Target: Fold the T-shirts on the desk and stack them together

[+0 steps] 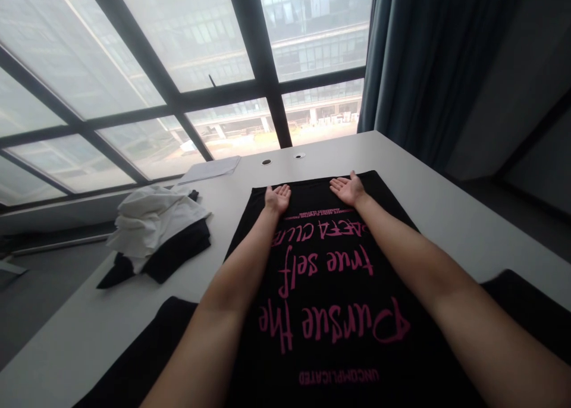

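A black T-shirt (330, 283) with pink lettering lies spread flat on the white table, its hem at the far end and its print upside down to me. Both my arms reach forward over it. My left hand (278, 199) is by the far left part of the hem, palm up with the fingers stretched out. Near the far right part of the hem, my right hand (348, 189) is also palm up, fingers extended and thumb apart. Neither hand holds anything. The sleeves extend to both sides near me, partly behind my forearms.
On the white table (450, 209), a heap of white and black clothes (156, 223) lies to the left. Papers (209, 169) rest near the window edge. Two cable holes (266, 162) sit at the far side. Large windows stand beyond, and a blue curtain (414, 69) hangs at the right.
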`<action>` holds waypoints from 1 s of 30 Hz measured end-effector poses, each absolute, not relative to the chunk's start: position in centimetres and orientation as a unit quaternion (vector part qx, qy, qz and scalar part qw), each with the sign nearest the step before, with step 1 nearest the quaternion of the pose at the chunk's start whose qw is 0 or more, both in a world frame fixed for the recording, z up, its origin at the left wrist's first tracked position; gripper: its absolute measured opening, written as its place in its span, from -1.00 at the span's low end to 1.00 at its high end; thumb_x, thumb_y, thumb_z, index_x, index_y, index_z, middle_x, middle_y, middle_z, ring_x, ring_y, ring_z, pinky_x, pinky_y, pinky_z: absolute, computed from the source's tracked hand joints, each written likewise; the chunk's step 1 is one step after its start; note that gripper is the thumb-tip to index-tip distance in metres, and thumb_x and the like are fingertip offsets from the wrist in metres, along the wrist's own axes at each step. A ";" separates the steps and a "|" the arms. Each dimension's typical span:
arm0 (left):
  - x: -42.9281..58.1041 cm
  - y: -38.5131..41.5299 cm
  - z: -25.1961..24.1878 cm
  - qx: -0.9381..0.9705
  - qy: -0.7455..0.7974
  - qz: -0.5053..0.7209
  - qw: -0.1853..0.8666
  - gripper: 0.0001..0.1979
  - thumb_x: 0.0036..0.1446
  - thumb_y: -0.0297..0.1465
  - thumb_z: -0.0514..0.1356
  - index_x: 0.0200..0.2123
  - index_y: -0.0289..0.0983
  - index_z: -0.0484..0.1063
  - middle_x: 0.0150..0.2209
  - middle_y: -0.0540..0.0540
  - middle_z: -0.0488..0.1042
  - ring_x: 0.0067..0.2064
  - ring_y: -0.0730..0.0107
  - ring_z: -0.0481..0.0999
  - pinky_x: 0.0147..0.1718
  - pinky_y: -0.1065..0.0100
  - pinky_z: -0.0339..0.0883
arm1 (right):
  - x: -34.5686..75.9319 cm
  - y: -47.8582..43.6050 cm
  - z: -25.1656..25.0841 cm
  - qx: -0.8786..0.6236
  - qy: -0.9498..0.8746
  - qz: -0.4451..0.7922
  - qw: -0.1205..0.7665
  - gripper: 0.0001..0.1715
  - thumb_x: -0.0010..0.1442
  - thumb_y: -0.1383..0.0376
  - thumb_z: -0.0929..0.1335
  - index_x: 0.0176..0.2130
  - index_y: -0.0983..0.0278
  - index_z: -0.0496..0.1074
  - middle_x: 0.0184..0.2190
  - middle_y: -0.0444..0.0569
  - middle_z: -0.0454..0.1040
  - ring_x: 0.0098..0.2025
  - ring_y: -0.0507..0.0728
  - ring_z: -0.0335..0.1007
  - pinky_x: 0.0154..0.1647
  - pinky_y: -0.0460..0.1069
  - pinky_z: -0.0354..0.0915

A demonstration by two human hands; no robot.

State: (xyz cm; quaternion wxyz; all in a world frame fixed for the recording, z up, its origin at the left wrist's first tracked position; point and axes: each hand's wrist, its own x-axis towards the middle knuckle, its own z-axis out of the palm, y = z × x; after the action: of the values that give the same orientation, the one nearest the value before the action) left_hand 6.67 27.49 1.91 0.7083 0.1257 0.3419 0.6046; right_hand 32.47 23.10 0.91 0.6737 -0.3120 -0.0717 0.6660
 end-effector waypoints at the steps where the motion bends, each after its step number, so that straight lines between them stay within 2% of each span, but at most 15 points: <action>1: 4.4 27.9 2.3 0.123 0.349 0.618 0.693 -0.40 0.49 -0.15 -0.27 0.41 -0.39 0.02 0.39 -0.39 0.12 0.40 0.15 0.17 0.22 0.22 0.31 | 34.8 23.1 1.0 -0.321 -0.064 0.648 0.688 -0.31 0.47 0.03 0.07 0.26 0.52 0.18 0.28 0.37 0.26 0.35 0.20 0.20 0.17 0.26 0.32; 3: 0.2 28.4 3.1 0.117 0.363 0.645 0.663 -0.39 0.49 -0.14 -0.31 0.40 -0.38 0.01 0.41 -0.36 0.07 0.41 0.21 0.14 0.23 0.27 0.29 | 39.3 22.7 1.4 -0.332 -0.052 0.616 0.712 -0.32 0.46 -0.01 0.04 0.28 0.37 0.20 0.30 0.26 0.26 0.38 0.16 0.13 0.20 0.24 0.31; 6: -2.9 28.7 3.9 0.115 0.370 0.668 0.635 -0.38 0.49 -0.13 -0.33 0.39 -0.41 0.00 0.43 -0.34 0.03 0.42 0.25 0.11 0.24 0.31 0.26 | 42.5 21.9 2.0 -0.339 -0.036 0.576 0.743 -0.46 0.42 -0.06 0.07 0.25 -0.01 0.26 0.27 0.03 0.34 0.40 0.10 0.09 0.27 0.26 0.27; 7: -2.7 28.6 4.0 0.117 0.368 0.669 0.635 -0.38 0.49 -0.13 -0.31 0.39 -0.42 0.02 0.42 -0.35 0.06 0.41 0.25 0.13 0.23 0.30 0.27 | 42.2 21.7 2.2 -0.330 -0.039 0.578 0.745 -0.46 0.42 -0.07 0.07 0.25 -0.05 0.24 0.28 0.00 0.34 0.42 0.10 0.06 0.28 0.27 0.25; 9: -0.3 28.4 3.8 0.128 0.355 0.661 0.649 -0.39 0.48 -0.14 -0.24 0.35 -0.43 0.11 0.36 -0.38 0.18 0.36 0.21 0.24 0.19 0.27 0.33 | 39.5 21.6 2.5 -0.300 -0.062 0.611 0.730 -0.38 0.41 -0.09 0.06 0.31 0.03 0.18 0.34 0.02 0.25 0.45 0.12 -0.01 0.29 0.30 0.23; 10: 1.6 28.1 3.6 0.136 0.343 0.648 0.666 -0.40 0.48 -0.14 -0.20 0.33 -0.44 0.16 0.31 -0.40 0.25 0.33 0.18 0.31 0.17 0.25 0.36 | 37.4 21.7 2.6 -0.289 -0.073 0.632 0.715 -0.29 0.41 -0.09 0.05 0.34 0.20 0.13 0.37 0.10 0.20 0.45 0.17 -0.03 0.27 0.33 0.22; 12: 6.2 27.4 2.9 0.154 0.312 0.603 0.718 -0.40 0.46 -0.12 -0.16 0.31 -0.43 0.22 0.26 -0.43 0.32 0.29 0.11 0.37 0.13 0.21 0.41 | 32.4 22.0 2.5 -0.272 -0.094 0.670 0.684 -0.25 0.40 -0.06 0.15 0.33 0.37 0.16 0.36 0.27 0.20 0.41 0.25 0.09 0.26 0.31 0.24; 14: 10.4 26.7 2.0 0.148 0.295 0.555 0.763 -0.39 0.45 -0.11 -0.14 0.33 -0.40 0.21 0.28 -0.45 0.29 0.31 0.08 0.34 0.13 0.19 0.42 | 27.8 22.4 2.2 -0.256 -0.111 0.715 0.641 -0.28 0.40 -0.04 0.18 0.33 0.36 0.15 0.39 0.28 0.13 0.42 0.21 0.07 0.30 0.25 0.20; 17: 13.0 26.6 1.3 0.137 0.307 0.554 0.762 -0.40 0.46 -0.13 -0.18 0.37 -0.37 0.16 0.32 -0.47 0.23 0.34 0.09 0.30 0.13 0.15 0.42 | 24.4 22.8 1.5 -0.259 -0.103 0.722 0.633 -0.25 0.41 -0.04 0.16 0.34 0.38 0.11 0.44 0.26 0.01 0.46 0.17 -0.03 0.33 0.16 0.15; 19: 11.6 27.1 1.3 0.132 0.318 0.564 0.751 -0.40 0.46 -0.14 -0.20 0.38 -0.36 0.14 0.33 -0.49 0.21 0.34 0.06 0.29 0.12 0.10 0.43 | 25.3 23.0 1.3 -0.270 -0.104 0.711 0.641 -0.25 0.41 -0.05 0.14 0.32 0.42 0.11 0.42 0.31 0.05 0.43 0.17 0.04 0.32 0.17 0.17; 22: 6.1 27.8 2.2 0.122 0.338 0.597 0.717 -0.39 0.47 -0.12 -0.24 0.37 -0.36 0.14 0.35 -0.46 0.18 0.36 0.07 0.25 0.11 0.13 0.43 | 30.6 23.1 1.2 -0.307 -0.111 0.660 0.677 -0.28 0.44 -0.04 0.10 0.25 0.48 0.19 0.33 0.34 0.22 0.36 0.16 0.18 0.27 0.22 0.21; 24: 1.6 27.8 3.0 0.115 0.351 0.627 0.686 -0.40 0.47 -0.13 -0.27 0.35 -0.35 0.15 0.37 -0.40 0.14 0.38 0.12 0.21 0.12 0.19 0.43 | 35.4 22.6 1.3 -0.319 -0.098 0.630 0.702 -0.28 0.44 -0.07 0.06 0.22 0.43 0.23 0.32 0.25 0.24 0.37 0.13 0.16 0.29 0.20 0.17; 28: -4.9 27.1 4.5 0.105 0.362 0.683 0.626 -0.42 0.48 -0.12 -0.27 0.32 -0.38 0.12 0.39 -0.34 0.11 0.38 0.23 0.19 0.09 0.30 0.43 | 42.9 20.3 1.5 -0.328 -0.079 0.555 0.760 -0.43 0.41 -0.09 0.07 0.12 0.13 0.35 0.20 0.03 0.41 0.38 0.06 0.12 0.33 0.22 0.13; 30: -5.4 26.4 4.8 0.104 0.358 0.702 0.606 -0.45 0.49 -0.14 -0.29 0.30 -0.35 0.12 0.37 -0.27 0.16 0.36 0.32 0.23 0.05 0.37 0.45 | 43.5 18.9 1.7 -0.306 -0.091 0.552 0.770 -0.47 0.41 -0.08 0.09 0.12 0.09 0.34 0.22 -0.03 0.40 0.36 0.06 0.15 0.33 0.21 0.15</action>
State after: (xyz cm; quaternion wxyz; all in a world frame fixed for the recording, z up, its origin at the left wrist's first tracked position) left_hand -5.44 26.41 4.81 0.6064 0.1041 0.3578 0.7024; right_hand 43.49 18.91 1.67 0.7703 -0.3065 -0.0908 0.5518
